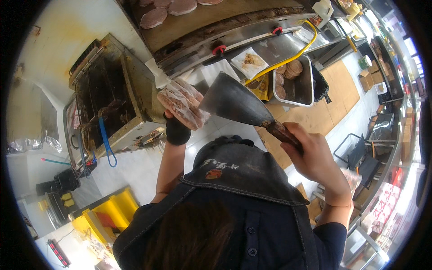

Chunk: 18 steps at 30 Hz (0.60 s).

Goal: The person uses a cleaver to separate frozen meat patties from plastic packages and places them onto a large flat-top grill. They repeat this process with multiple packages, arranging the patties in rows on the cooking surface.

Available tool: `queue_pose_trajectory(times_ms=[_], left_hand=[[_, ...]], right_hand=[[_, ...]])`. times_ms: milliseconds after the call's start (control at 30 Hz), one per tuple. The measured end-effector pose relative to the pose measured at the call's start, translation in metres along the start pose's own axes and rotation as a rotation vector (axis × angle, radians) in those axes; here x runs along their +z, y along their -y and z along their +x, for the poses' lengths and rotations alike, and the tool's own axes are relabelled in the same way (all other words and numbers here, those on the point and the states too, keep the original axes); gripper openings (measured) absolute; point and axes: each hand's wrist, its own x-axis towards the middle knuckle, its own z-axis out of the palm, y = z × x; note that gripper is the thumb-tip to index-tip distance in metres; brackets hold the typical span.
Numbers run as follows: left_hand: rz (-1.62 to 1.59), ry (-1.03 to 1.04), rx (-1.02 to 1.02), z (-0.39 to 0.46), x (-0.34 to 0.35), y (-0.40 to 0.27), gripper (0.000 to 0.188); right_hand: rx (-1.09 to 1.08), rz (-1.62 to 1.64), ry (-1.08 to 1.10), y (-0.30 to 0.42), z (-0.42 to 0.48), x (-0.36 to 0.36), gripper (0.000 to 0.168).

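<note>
My left hand, in a black glove, holds a stack of pale pink patties with sheets of thin paper between them. Most of its fingers are hidden behind the stack. In my right hand, which is bare, is the wooden handle of a wide metal griddle spatula. The dark blade points up and left, its front corner close to the stack; whether they touch I cannot tell. Beyond both hands lies a flat griddle, with several pale pink patties on its left part.
Red knobs line the griddle's front. Below it are a stained white cloth, a yellow hose and a metal bin holding browned patties. A deep fryer, with a blue-handled basket, stands at left.
</note>
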Motion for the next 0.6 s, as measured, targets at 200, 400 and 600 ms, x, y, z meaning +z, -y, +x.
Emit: queue_pose_trajectory(times_ms=[200, 400, 600], left_hand=[[-0.208, -0.175, 0.041, -0.017, -0.03, -0.005, 0.085], [0.23, -0.037, 0.043, -0.017, -0.034, -0.026, 0.086], [0.329, -0.084, 0.011, -0.017, -0.03, -0.032, 0.087]], right_hand=[[-0.037, -0.042, 0.084, -0.013, 0.019, -0.01, 0.03], [-0.121, -0.152, 0.039, -0.016, 0.031, -0.01, 0.031], [-0.115, -0.27, 0.071, -0.021, 0.041, 0.001, 0.031]])
